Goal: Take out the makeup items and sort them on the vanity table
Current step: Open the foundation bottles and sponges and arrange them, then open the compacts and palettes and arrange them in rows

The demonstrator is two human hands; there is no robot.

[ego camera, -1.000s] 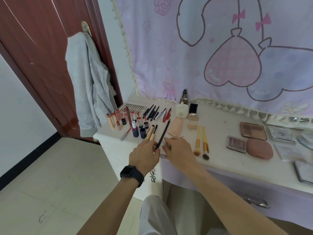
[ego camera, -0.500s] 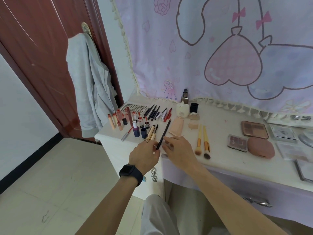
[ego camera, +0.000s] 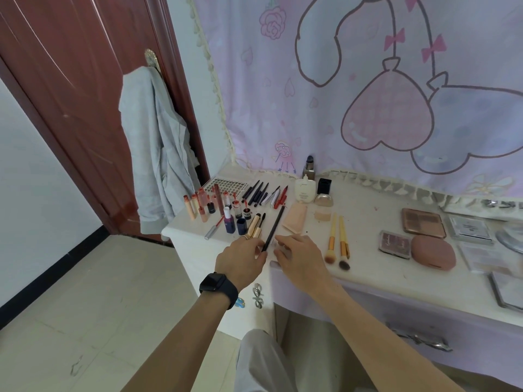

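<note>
Head view, lower centre of the frame: both hands work at the front edge of the vanity table. Left hand pinches the near end of a long black pencil between thumb and fingers; its far end points up the frame toward the row of black liners. Right hand rests just beside it, fingers loosely curled toward a small pale thing I cannot make out; whether it grips anything I cannot tell. Left of the pencil stand lip tubes and 2 dark little bottles; right of it lie 2 yellow-handled brushes. My worry: swinging the pencil leftward could topple those upright bottles, or a sleeve-less wrist could nudge items off the near edge.
</note>
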